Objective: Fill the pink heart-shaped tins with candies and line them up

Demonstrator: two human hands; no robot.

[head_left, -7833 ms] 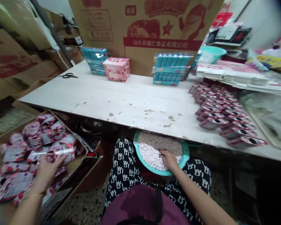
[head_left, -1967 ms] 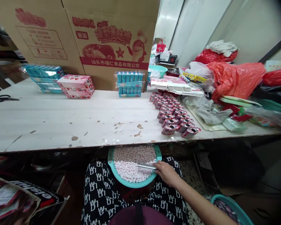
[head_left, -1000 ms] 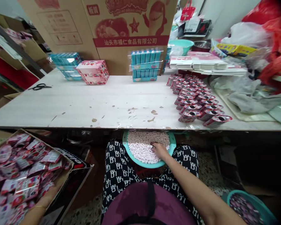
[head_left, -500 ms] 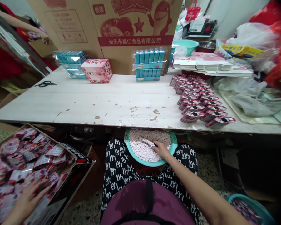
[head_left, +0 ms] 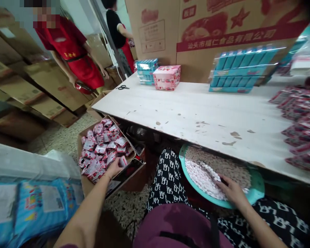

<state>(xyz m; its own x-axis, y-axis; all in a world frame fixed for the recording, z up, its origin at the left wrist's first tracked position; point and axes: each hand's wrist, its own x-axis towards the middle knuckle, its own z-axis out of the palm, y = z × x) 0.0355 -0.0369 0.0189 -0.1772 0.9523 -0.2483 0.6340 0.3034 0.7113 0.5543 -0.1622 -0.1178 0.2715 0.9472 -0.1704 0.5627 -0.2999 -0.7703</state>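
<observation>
My left hand (head_left: 114,167) reaches into a cardboard box (head_left: 85,184) on the floor at my left, closed on a pink-and-white packet (head_left: 123,161) at the box's near corner. Several more pink packets (head_left: 99,148) fill the box. My right hand (head_left: 231,190) rests in a teal bowl (head_left: 255,193) on my lap, which holds small white and pink candies (head_left: 201,174). Its fingers are curled into the candies, and what they hold is hidden.
A worn white table (head_left: 186,110) stands in front, with scissors (head_left: 122,87), blue packs (head_left: 239,70), a pink box (head_left: 167,77) and rows of pink cups (head_left: 301,127). Big cartons stand behind. Two people in red aprons (head_left: 76,58) stand at the left. Blue bags (head_left: 33,203) lie near left.
My view has swung left. My left hand has moved forward in the box and closed on a packet. My right hand stays in the candy bowl.
</observation>
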